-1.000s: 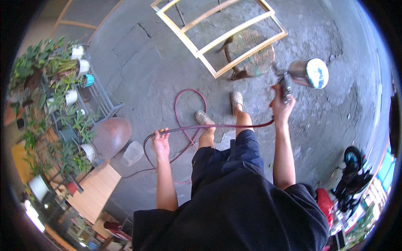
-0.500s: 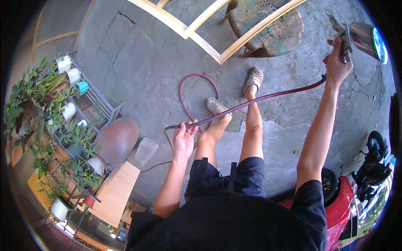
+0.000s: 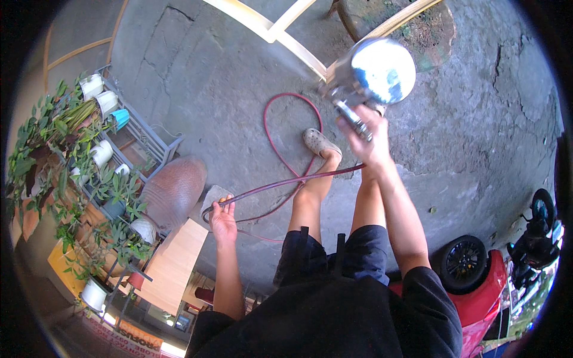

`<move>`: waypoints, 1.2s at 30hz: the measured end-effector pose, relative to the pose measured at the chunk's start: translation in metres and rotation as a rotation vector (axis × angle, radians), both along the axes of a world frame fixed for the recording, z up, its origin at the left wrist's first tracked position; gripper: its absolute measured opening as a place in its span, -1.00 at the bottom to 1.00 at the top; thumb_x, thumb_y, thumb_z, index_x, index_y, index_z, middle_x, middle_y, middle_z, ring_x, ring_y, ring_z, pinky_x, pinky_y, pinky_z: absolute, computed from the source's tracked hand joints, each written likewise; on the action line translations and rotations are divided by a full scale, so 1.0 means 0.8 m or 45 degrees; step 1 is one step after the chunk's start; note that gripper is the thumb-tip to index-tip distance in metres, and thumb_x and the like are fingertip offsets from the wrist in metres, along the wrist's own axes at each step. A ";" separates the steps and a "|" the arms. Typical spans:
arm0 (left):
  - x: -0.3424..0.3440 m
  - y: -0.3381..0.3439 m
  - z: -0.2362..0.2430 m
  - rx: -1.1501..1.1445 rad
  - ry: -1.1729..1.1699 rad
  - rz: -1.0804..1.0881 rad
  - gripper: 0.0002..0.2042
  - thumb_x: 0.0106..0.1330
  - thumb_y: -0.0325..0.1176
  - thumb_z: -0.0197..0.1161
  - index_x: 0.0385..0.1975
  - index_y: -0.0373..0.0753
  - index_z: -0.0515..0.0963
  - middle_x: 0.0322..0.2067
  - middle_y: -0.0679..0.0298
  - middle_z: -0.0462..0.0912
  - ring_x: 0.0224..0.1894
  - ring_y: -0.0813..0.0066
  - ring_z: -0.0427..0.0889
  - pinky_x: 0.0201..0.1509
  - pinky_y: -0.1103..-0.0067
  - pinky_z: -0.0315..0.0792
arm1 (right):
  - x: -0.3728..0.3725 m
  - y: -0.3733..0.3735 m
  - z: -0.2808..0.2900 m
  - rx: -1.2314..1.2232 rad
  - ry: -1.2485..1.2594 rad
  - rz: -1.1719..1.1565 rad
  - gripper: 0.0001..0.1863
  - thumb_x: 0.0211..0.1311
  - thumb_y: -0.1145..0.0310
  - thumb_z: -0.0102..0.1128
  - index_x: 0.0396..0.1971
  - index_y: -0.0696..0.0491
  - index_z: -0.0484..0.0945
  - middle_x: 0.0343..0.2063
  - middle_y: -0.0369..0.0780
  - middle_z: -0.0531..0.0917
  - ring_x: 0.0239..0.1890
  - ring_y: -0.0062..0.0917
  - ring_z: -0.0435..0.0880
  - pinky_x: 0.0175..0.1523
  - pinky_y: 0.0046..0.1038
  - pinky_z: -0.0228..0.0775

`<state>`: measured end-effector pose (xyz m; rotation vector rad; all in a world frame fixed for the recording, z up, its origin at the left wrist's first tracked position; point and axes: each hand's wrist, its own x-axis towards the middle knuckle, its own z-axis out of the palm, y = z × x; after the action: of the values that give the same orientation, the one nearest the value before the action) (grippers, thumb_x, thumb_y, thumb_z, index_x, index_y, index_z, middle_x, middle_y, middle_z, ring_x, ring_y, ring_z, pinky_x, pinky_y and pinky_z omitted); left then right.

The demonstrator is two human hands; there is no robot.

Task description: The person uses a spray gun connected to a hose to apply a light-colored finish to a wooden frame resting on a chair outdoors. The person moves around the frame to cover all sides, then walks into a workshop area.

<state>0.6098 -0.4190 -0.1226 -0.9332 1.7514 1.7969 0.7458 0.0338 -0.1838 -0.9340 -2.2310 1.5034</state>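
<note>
My right hand (image 3: 373, 140) is wrapped round a metal spray gun (image 3: 352, 116) with a large shiny silver cup (image 3: 382, 70), slightly blurred. A maroon hose (image 3: 276, 184) runs from below it toward the left, where my left hand (image 3: 223, 221) grips it with curled fingers. More hose lies looped on the concrete. Beyond the gun, at the top, a pale wooden frame (image 3: 250, 17) rests over a round, weathered stool (image 3: 434, 51). The gun's cup overlaps the near part of the frame in view.
Potted plants (image 3: 101, 152) on a grey metal rack (image 3: 146, 132) stand left, near a rounded brown object (image 3: 170, 188) and a light wooden tabletop (image 3: 179, 259). A red car (image 3: 483, 298) with a black wheel (image 3: 465, 262) and a motorbike (image 3: 531, 238) are at lower right.
My right hand with the spray gun swung up and right, then came back leftward and lower, in front of the frame's corner. My left hand has moved down and left with the hose.
</note>
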 end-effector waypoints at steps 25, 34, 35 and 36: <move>0.085 0.341 0.011 0.266 -0.179 -0.099 -0.85 0.51 -0.33 0.08 -0.18 -0.21 0.58 -0.06 0.20 0.66 0.21 0.19 0.54 0.17 0.34 0.52 | -0.017 0.445 -0.047 0.179 -0.004 -0.638 -0.62 0.26 0.07 0.36 -0.28 0.14 0.69 -0.64 -0.09 0.61 -0.60 -0.51 0.49 -0.36 -0.42 0.43; 0.124 0.454 0.014 0.643 -0.424 0.049 -0.79 0.51 -0.38 0.06 -0.07 -0.38 0.56 0.06 0.04 0.63 0.17 0.32 0.59 0.21 0.43 0.55 | -0.016 0.628 -0.040 0.750 0.273 -0.920 -0.59 0.37 0.10 0.22 -0.46 0.19 0.64 -0.73 -0.28 0.55 -0.78 -0.67 0.41 -0.68 -0.49 0.21; 0.127 0.457 0.015 0.665 -0.444 0.085 -0.79 0.51 -0.38 0.06 -0.07 -0.38 0.55 0.06 0.04 0.63 0.16 0.31 0.60 0.21 0.43 0.55 | -0.025 0.630 -0.030 0.589 0.232 -0.985 -0.60 0.37 0.12 0.23 -0.46 0.19 0.64 -0.71 -0.27 0.56 -0.75 -0.67 0.42 -0.66 -0.47 0.23; 0.128 0.458 0.014 0.695 -0.462 0.127 -0.78 0.51 -0.39 0.06 -0.06 -0.40 0.55 0.07 0.02 0.62 0.14 0.30 0.61 0.21 0.43 0.55 | -0.028 0.627 -0.019 0.429 0.191 -1.046 -0.61 0.36 0.13 0.23 -0.45 0.20 0.64 -0.70 -0.25 0.58 -0.73 -0.66 0.44 -0.63 -0.45 0.25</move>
<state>0.7124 -0.0527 -0.1113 -1.0332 0.9387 1.8781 0.7231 0.5358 -0.1987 -1.3320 -1.5919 0.7654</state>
